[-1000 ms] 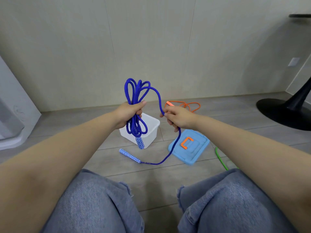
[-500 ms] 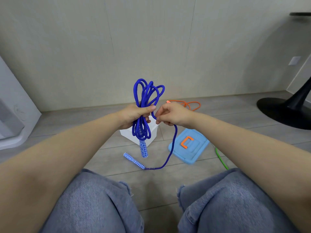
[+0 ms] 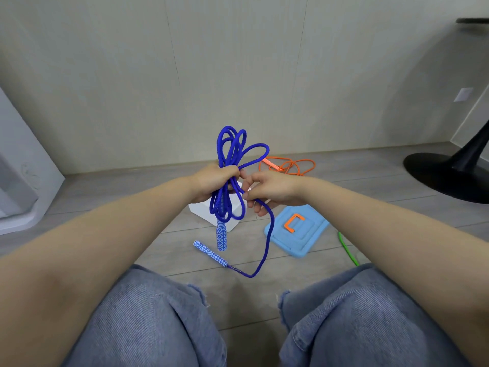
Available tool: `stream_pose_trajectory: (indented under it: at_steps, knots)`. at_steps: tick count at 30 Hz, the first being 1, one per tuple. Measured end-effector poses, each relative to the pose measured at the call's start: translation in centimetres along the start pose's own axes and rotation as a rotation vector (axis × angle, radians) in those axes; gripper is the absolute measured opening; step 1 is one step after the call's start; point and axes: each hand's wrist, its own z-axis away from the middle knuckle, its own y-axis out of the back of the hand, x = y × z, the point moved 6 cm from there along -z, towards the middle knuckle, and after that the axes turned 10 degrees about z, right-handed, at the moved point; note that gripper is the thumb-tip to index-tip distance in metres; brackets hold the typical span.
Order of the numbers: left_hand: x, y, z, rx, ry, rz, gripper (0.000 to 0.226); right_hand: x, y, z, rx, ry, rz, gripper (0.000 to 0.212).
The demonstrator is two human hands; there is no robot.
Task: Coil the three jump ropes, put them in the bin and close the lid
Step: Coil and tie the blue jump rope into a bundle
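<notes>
Left hand (image 3: pixel 211 181) clenched round the middle of the coiled blue jump rope (image 3: pixel 230 154), loops sticking up above the fist and hanging below it; right hand (image 3: pixel 270 192) just beside, thumb and forefinger pinching the loose strand, other fingers loosely curled; one patterned handle (image 3: pixel 221 238) dangles under the coil; second handle (image 3: pixel 210 253) lies on the floor (image 3: pixel 111 197), strand running up from it to the right hand; white bin (image 3: pixel 203 211) behind the hands, mostly hidden; blue lid (image 3: pixel 299 239) with orange latch flat on the floor right of it, off the bin; orange rope (image 3: pixel 288 165) loose near the wall; green rope (image 3: pixel 348 250) partly visible by the right knee; black pedestal base (image 3: pixel 444 176) far right.
</notes>
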Motion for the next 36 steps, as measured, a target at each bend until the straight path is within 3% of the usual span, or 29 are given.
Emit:
stream_pose_trajectory:
  at_steps: [5,9,12,16,21,26,36]
  knots:
    - [0.5,0.9,-0.4,0.064,0.067,0.398,0.016,2.1,1.2,0.5,-0.023,-0.042,0.084,0.007]
    - [0.8,1.5,-0.5,0.016,0.092,0.516,0.014,4.1,2.8,0.8,0.022,-0.114,0.192,0.008]
    - [1.0,1.6,-0.7,0.063,0.063,0.552,0.014,6.5,3.3,1.0,-0.01,-0.223,0.388,0.008]
    - [0.0,4.2,-1.5,0.334,0.093,0.562,0.022,9.0,4.5,2.0,-0.031,-0.355,0.636,0.016]
    - [-1.6,7.2,-1.0,0.503,0.136,0.362,0.03,9.0,6.4,1.9,0.177,-0.275,0.658,0.04]
    - [-1.1,6.7,-0.8,0.444,0.109,0.273,0.028,5.9,6.6,1.4,0.388,-0.14,0.467,0.036]
    - [-0.7,2.0,0.0,0.162,0.188,0.16,0.021,1.7,4.0,0.3,0.314,-0.042,0.204,0.031]
